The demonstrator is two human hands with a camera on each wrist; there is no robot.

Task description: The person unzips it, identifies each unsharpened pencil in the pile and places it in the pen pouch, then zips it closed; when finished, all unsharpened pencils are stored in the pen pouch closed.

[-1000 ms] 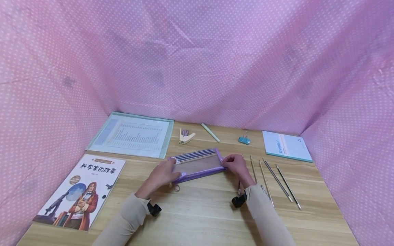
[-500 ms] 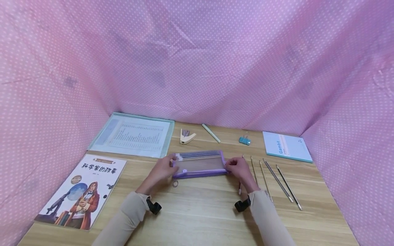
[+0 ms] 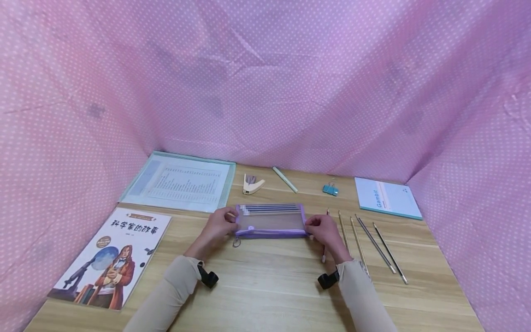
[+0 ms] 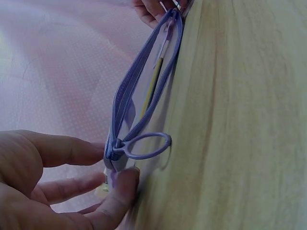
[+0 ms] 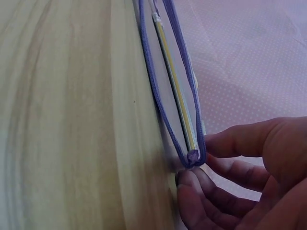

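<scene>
A see-through mesh pencil pouch (image 3: 274, 222) with purple edges lies across the middle of the table. Several striped pencils (image 3: 271, 209) sit inside along its far side. Thumb and fingers of my left hand (image 3: 218, 226) pinch the pouch's left end, beside the zipper's ring pull (image 4: 144, 156). At the opposite end, my right hand (image 3: 326, 230) pinches the corner between thumb and fingers. Both wrist views show the zipper (image 5: 149, 76) parted, with pencils (image 5: 176, 81) visible through the gap. A red pencil (image 3: 324, 253) lies just under my right hand.
Loose gold pencils (image 3: 359, 244) and dark pencils (image 3: 389, 251) lie right. Behind are a stapler-like cream tool (image 3: 253, 186), green pen (image 3: 285, 180) and teal binder clip (image 3: 330, 189). A document folder (image 3: 182, 182) and book (image 3: 109, 258) occupy the left, a notebook (image 3: 387, 198) the far right.
The pouch has turned from a slant to nearly level, its left end moving slightly right. Both hands have shifted a little with it, still at its ends.
</scene>
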